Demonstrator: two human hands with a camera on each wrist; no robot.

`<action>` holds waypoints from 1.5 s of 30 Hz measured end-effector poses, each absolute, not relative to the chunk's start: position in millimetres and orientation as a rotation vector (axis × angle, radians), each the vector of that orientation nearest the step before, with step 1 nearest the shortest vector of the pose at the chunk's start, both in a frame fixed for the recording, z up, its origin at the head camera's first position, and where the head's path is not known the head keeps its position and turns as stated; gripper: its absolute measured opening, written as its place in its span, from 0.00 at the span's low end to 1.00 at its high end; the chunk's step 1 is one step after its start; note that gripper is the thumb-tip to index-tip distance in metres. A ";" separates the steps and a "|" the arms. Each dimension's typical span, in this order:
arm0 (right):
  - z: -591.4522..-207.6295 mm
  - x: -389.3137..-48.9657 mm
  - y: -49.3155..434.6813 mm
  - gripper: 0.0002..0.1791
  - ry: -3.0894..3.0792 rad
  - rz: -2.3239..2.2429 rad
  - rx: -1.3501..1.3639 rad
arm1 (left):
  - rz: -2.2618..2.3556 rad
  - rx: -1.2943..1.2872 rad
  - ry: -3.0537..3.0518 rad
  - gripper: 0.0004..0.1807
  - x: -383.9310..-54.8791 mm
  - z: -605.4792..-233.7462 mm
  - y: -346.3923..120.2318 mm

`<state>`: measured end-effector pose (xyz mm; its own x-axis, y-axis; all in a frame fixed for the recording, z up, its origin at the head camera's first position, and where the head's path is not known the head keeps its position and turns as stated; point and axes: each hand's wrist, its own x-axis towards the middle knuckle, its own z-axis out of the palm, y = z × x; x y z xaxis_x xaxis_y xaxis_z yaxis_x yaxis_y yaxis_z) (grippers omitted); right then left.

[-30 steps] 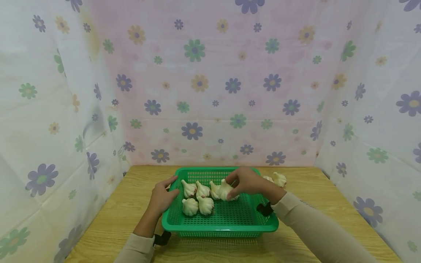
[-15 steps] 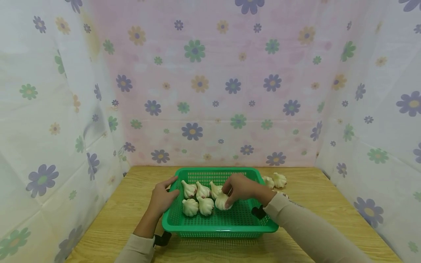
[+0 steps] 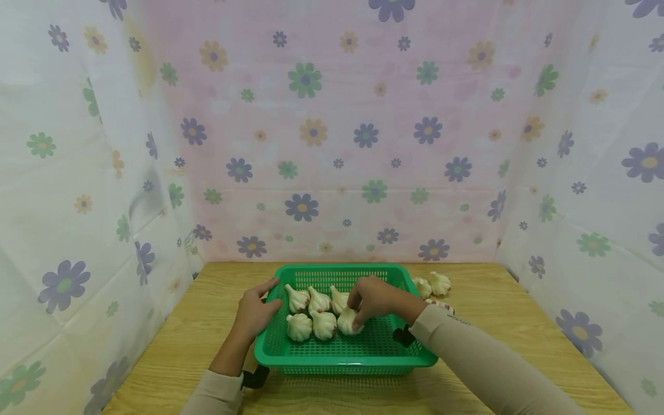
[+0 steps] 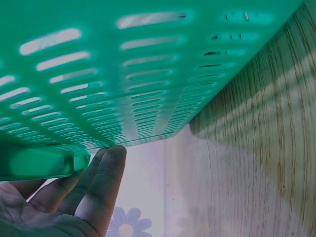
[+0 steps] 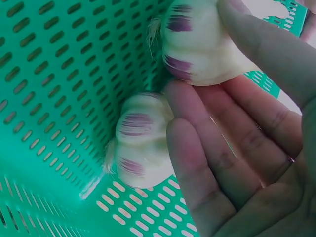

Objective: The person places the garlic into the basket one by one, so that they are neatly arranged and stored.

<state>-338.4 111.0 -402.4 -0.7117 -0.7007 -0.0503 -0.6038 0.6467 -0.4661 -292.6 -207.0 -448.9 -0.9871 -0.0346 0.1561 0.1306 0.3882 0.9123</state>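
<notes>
A green plastic basket (image 3: 347,361) with slotted walls stands on the table. My left hand (image 3: 253,314) holds its left rim, thumb over the edge; in the left wrist view the fingers (image 4: 101,187) reach under the rim against the outer wall. Inside the basket, my right hand (image 3: 377,298) pinches a garlic bulb (image 3: 347,323) between thumb and fingers, at the right end of the front row. Beside it sit two front-row bulbs, one of them a garlic bulb (image 3: 324,325); three more stand behind, including a garlic bulb (image 3: 297,300). Purple streaks mark the held bulb (image 5: 197,49) in the right wrist view.
Outside the basket's right side lie more garlic bulbs (image 3: 440,283), partly hidden behind the right forearm. The wooden table (image 3: 498,323) is walled on three sides by flowered cloth (image 3: 337,144).
My right hand has brought its garlic bulb from the back row forward and slightly left, down beside the front row. The left hand keeps its place on the rim.
</notes>
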 end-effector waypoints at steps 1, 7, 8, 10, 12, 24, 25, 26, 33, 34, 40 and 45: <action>-402.6 -338.2 110.7 0.27 2.641 -0.630 -1.054 | -1.655 -0.087 -2.490 0.34 -292.6 -448.8 -207.0; -404.1 -336.6 109.8 0.26 2.637 -0.641 -1.026 | -1.652 -0.085 -2.492 0.35 -292.7 -448.7 -206.8; -404.5 -336.5 109.7 0.26 2.639 -0.634 -1.022 | -1.652 -0.084 -2.491 0.35 -292.8 -448.8 -206.8; -405.6 -336.6 109.4 0.28 2.648 -0.618 -1.022 | -1.651 -0.085 -2.491 0.35 -292.8 -448.8 -206.8; -406.3 -336.8 108.8 0.27 2.665 -0.604 -1.018 | -1.654 -0.089 -2.489 0.35 -292.8 -448.8 -206.8; -408.8 -341.9 106.0 0.10 2.735 -0.576 -0.944 | -1.660 -0.099 -2.475 0.34 -293.5 -448.8 -206.9; -409.2 -342.2 106.2 0.10 2.733 -0.585 -0.938 | -1.665 -0.099 -2.472 0.34 -293.5 -449.0 -206.9; -409.7 -342.4 106.6 0.10 2.733 -0.588 -0.935 | -1.667 -0.101 -2.470 0.34 -293.4 -449.2 -206.9; -409.0 -340.4 108.7 0.19 2.725 -0.606 -0.920 | -1.660 -0.095 -2.472 0.34 -292.3 -450.4 -206.5; -408.6 -340.0 109.3 0.20 2.719 -0.612 -0.915 | -1.660 -0.092 -2.473 0.34 -292.3 -450.6 -206.3; -397.5 -338.5 116.1 0.20 2.730 -0.633 -0.912 | -1.662 -0.080 -2.477 0.34 -291.5 -450.1 -205.5; -383.3 -340.0 127.8 0.24 2.750 -0.676 -0.915 | -1.676 -0.087 -2.475 0.34 -291.1 -448.5 -206.2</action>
